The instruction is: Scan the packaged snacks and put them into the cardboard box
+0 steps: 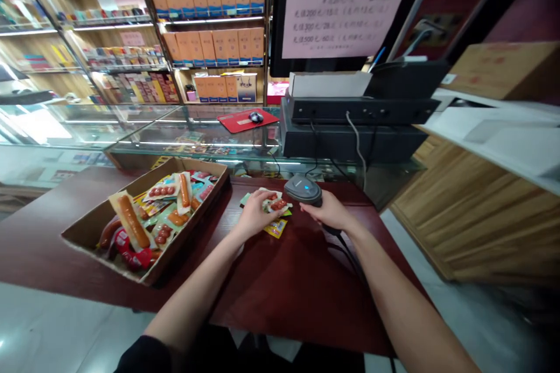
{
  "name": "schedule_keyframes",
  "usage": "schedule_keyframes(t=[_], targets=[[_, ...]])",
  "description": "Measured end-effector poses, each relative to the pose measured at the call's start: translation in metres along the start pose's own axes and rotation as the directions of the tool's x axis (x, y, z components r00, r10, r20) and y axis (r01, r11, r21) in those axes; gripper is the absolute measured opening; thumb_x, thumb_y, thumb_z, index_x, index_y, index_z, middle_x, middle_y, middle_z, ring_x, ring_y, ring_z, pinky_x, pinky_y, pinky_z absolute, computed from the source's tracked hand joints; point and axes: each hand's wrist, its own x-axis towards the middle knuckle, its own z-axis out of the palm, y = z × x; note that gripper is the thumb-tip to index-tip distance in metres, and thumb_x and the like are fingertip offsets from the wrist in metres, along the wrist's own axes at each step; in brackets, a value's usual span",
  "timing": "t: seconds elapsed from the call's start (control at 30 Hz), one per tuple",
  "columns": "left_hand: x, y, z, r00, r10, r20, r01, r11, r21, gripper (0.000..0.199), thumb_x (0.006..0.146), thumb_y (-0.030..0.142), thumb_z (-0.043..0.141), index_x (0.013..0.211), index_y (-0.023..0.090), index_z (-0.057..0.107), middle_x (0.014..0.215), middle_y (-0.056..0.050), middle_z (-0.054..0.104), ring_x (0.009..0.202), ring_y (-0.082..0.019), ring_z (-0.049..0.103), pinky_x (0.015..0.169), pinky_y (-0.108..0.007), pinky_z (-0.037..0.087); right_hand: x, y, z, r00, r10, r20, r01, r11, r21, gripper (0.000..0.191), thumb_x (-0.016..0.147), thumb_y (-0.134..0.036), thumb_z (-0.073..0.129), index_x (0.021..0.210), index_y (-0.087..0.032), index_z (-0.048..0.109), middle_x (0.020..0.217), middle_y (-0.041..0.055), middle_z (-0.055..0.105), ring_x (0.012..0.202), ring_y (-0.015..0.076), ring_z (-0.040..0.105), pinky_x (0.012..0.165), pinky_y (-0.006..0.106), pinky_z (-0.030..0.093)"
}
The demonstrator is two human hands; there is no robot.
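Note:
My right hand grips a dark grey barcode scanner, its head pointing left and a small blue light lit on top. A cable runs from its handle down along my forearm. Just to the left, my left hand has its thumb and fingers around a small clear-fronted packet of mini sausages. Under that packet lie other snack packets, among them a yellow one on the dark red tabletop. My fingers partly hide the pile.
Left of my hands stands a cardboard tray of packaged sausages. Behind are a glass display case, a red mouse pad with a mouse, and a black cash drawer. A wooden cabinet flanks the right.

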Motion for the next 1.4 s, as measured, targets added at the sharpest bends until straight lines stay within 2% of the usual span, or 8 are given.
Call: schedule_keyframes(t=[0.1,0.23,0.47,0.67,0.87,1.0,1.13,1.4], targets=[[0.001,-0.004,0.014,0.993,0.083,0.084,-0.089,0.994,0.067,0.052,0.062,0.028,0.081,0.113,0.021,0.069,0.114,-0.012,0.064,0.109,-0.028,0.057,0.100,-0.042,0.041,0.000,0.003,-0.006,0.999,0.024,-0.021,-0.024,1.000,-0.010,0.023,0.075,-0.039,0.065,0.072,-0.017,0.059,0.044,-0.0032,0.052,0.036,0.0108,0.047,0.039,0.022,0.038],[-0.002,-0.014,0.021,0.989,0.090,0.114,-0.101,0.991,0.088,0.046,0.068,0.023,0.076,0.114,0.020,0.070,0.116,-0.013,0.065,0.112,-0.030,0.056,0.103,-0.045,0.038,0.001,0.007,-0.009,0.999,0.045,-0.031,-0.045,0.999,-0.022,0.023,0.077,-0.039,0.064,0.073,-0.016,0.059,0.045,-0.0030,0.052,0.037,0.0111,0.048,0.040,0.023,0.039],[-0.004,-0.017,0.012,0.997,0.035,0.069,-0.031,0.998,-0.056,0.036,0.069,0.018,0.074,0.105,0.023,0.073,0.108,-0.009,0.070,0.104,-0.027,0.061,0.097,-0.041,0.042,0.002,0.009,-0.006,0.997,0.072,-0.003,-0.072,0.997,-0.036,0.019,0.076,-0.035,0.064,0.072,-0.017,0.058,0.043,-0.0038,0.051,0.037,0.0115,0.048,0.041,0.023,0.041],[-0.007,-0.007,0.002,0.994,-0.005,0.109,0.018,0.992,-0.121,0.031,0.069,0.019,0.074,0.100,0.024,0.075,0.105,-0.008,0.072,0.101,-0.026,0.064,0.095,-0.039,0.045,0.002,0.010,-0.002,0.998,0.055,-0.010,-0.055,0.998,-0.044,0.019,0.076,-0.036,0.065,0.076,-0.017,0.059,0.045,-0.0034,0.054,0.036,0.0119,0.049,0.042,0.024,0.043],[-0.005,-0.017,-0.003,0.975,-0.214,-0.066,0.199,0.963,-0.184,0.017,0.075,0.032,0.070,0.086,0.023,0.077,0.088,-0.006,0.075,0.081,-0.024,0.068,0.078,-0.034,0.050,0.002,0.013,0.002,0.999,0.050,0.007,-0.050,0.998,-0.043,0.021,0.077,-0.038,0.065,0.079,-0.017,0.060,0.048,-0.0022,0.058,0.036,0.0127,0.051,0.039,0.024,0.042],[0.002,-0.031,-0.008,0.905,-0.415,-0.092,0.325,0.814,-0.481,0.030,0.068,0.042,0.075,0.082,0.015,0.074,0.077,-0.006,0.073,0.065,-0.018,0.064,0.061,-0.028,0.050,0.001,0.012,0.004,0.999,0.035,0.035,-0.034,0.998,-0.048,0.022,0.077,-0.037,0.064,0.081,-0.016,0.063,0.050,-0.0012,0.060,0.037,0.0124,0.050,0.040,0.024,0.042],[0.007,-0.034,-0.016,0.837,-0.547,-0.016,0.375,0.594,-0.712,0.042,0.060,0.045,0.081,0.083,0.011,0.071,0.074,-0.004,0.069,0.059,-0.012,0.062,0.062,-0.027,0.054,0.002,0.009,0.009,0.999,-0.016,0.038,0.018,0.998,-0.057,0.026,0.073,-0.033,0.067,0.090,-0.013,0.068,0.062,0.0022,0.067,0.044,0.0132,0.055,0.047,0.025,0.047],[0.008,-0.032,-0.020,0.819,-0.563,0.112,0.388,0.398,-0.831,0.039,0.060,0.024,0.084,0.090,0.011,0.063,0.082,-0.005,0.068,0.071,-0.014,0.067,0.074,-0.031,0.057,0.002,0.004,0.019,0.990,-0.117,0.075,0.124,0.987,-0.101,0.038,0.070,-0.027,0.070,0.105,-0.013,0.070,0.094,0.0076,0.074,0.085,0.0234,0.068,0.078,0.032,0.053]])
